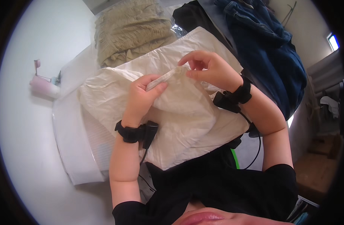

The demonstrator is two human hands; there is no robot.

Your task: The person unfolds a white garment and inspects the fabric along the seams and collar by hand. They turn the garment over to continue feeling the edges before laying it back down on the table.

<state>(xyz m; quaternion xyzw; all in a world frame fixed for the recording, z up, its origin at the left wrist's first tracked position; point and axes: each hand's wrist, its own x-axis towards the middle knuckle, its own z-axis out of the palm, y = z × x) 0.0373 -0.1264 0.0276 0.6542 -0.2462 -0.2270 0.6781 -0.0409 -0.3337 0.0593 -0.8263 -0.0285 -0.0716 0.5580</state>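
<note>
A cream-white cloth garment (pixel 187 112), creased and partly folded over itself, spreads across my lap and the surface in front of me. My left hand (pixel 144 93) pinches a narrow folded edge of it between thumb and fingers. At the other end of that raised edge is my right hand (pixel 213 69), its index finger and thumb curled around the cloth's corner. The remaining right fingers bend inward, partly hidden. Between the two hands the edge slants upward to the right. Black straps with small boxes and cables sit on both wrists.
Beyond the garment lies a gathered beige cloth (pixel 130 32) in clear plastic. Dark blue denim (pixel 262 48) hangs at the right beside black fabric (pixel 196 18). A pink cylindrical container (pixel 44 86) stands at the left, near white sheet material (pixel 72 150). A brown box (pixel 316 170) is at lower right.
</note>
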